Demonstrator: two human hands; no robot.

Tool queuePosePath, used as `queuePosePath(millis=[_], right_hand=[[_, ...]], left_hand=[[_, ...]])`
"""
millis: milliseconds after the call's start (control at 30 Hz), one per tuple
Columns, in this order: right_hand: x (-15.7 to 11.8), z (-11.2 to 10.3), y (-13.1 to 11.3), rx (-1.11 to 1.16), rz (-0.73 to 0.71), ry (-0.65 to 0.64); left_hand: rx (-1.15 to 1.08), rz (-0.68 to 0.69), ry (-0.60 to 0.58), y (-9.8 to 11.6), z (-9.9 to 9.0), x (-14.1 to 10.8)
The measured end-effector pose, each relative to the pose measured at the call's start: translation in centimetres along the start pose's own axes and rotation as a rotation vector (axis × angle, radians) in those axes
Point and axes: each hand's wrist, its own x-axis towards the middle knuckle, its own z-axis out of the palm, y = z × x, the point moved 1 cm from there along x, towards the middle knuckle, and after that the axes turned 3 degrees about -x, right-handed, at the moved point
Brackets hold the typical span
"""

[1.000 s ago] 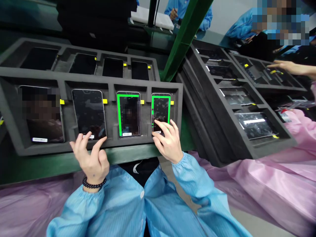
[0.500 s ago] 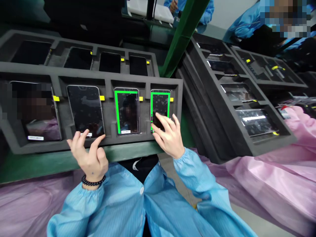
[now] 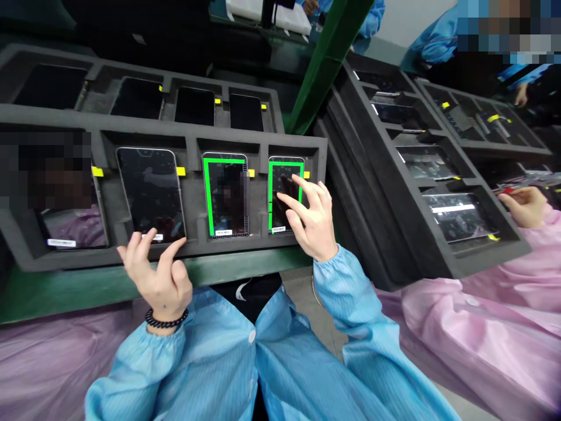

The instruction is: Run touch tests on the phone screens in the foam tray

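Green counter [image 3: 236, 266] is carrying a front foam tray [image 3: 193, 225], with a rear foam tray [image 3: 223, 120] lying behind it. The front one is holding, face up in separate compartments, the leftmost phone [image 3: 75, 227], the second phone [image 3: 151, 190], the third phone [image 3: 225, 196] and the rightmost phone [image 3: 283, 182]. The left pair are showing dark screens, so they are seeming not yet begun. The third is showing green along its top and left, its right and bottom cells staying uncoloured where visible: about half done, seemingly. The rightmost is showing green on three sides, with small gaps at left; it is looking nearest to finished. The left hand [image 3: 160, 278] is resting at the second phone's lower edge, grip spread. The right hand [image 3: 316, 219] is reaching over the rightmost screen, grip also spread, pinching nothing; fingertip contact is staying unclear.
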Motion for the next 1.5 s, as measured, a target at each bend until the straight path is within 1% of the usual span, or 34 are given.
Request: queuePosePath(millis=[100, 167, 333, 433, 500, 633, 733, 900, 1000, 1067, 1133, 1233, 1300, 1333, 1433, 1500], right_hand=[[0.6, 0.8, -0.2, -0.058, -0.044, -0.046], [0.4, 1.1, -0.4, -0.075, -0.074, -0.057], [-2.1, 0.7, -1.6, -0.058, -0.205, -0.036], [-3.1, 0.4, -2.2, -0.042, -0.234, -0.03], [-2.9, 0.4, -2.2, -0.036, -0.223, -0.014], [-1.2, 0.8, -1.5, -0.114, -0.129, -0.035], [-0.7, 1.0, -1.2, -0.126, -0.128, -0.043], [-2.6, 0.4, -2.0, -0.057, -0.177, -0.023], [-3.4, 0.1, -2.2, 0.002, -0.221, -0.067], [-3.2, 0.0, -1.9, 0.08, -0.232, -0.091], [-2.6, 0.0, -1.2, 0.162, -0.196, -0.089], [-1.5, 0.1, -0.1, 0.195, -0.033, -0.07], [-0.9, 0.3, 0.2, 0.17, 0.05, -0.106], [-0.6, 0.4, 0.2, 0.161, 0.06, -0.14], [0.3, 0.7, -0.2, 0.157, 0.013, -0.245], [0.9, 0.8, -0.6, 0.151, -0.016, -0.287]], left_hand=[[0.007, -0.012, 0.004, 0.0, 0.0, -0.1], [0.011, -0.023, 0.002, 0.0, 0.0, -0.1], [0.021, -0.039, -0.006, -0.1, -0.1, -0.2], [0.026, -0.03, -0.007, -0.1, 0.0, -0.3], [0.019, -0.019, 0.004, -0.1, 0.0, -0.2], [0.008, 0.012, 0.015, 0.1, -0.1, 0.0], [0.011, 0.019, 0.011, 0.2, -0.1, 0.1], [0.014, 0.03, 0.022, 0.2, -0.1, 0.0], [0.001, 0.039, 0.042, 0.0, 0.0, 0.0], [-0.005, 0.041, 0.053, 0.0, 0.1, 0.0], [-0.005, 0.038, 0.057, -0.1, 0.1, 0.0], [0.0, 0.036, 0.057, 0.0, 0.0, 0.0], [0.005, 0.038, 0.056, 0.0, 0.0, 0.0], [0.008, 0.039, 0.054, 0.0, 0.0, 0.0], [0.015, 0.039, 0.047, 0.0, 0.0, 0.1], [0.017, 0.039, 0.047, 0.0, 0.0, 0.1]])
